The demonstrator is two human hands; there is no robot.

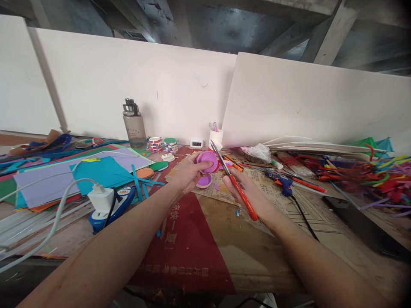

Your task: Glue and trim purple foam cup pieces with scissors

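Note:
My left hand (188, 173) is closed round a small stack of round foam discs, the top purple disc (207, 161) facing me with a pink edge behind it. Just below it on the table lies another purple disc (204, 181). My right hand (247, 188) grips orange-handled scissors (236, 184); their blades point up and left, with the tips right beside the held disc. Both hands hover above brown paper (266, 182) at the middle of the workbench.
Coloured foam sheets (64, 175) and a white plug on a power strip (105, 203) lie left. A water bottle (134, 124), disc stacks (163, 145) and a white cup (216, 137) stand at the back. A blue glue gun (282, 182) and pipe cleaners (369, 175) lie right.

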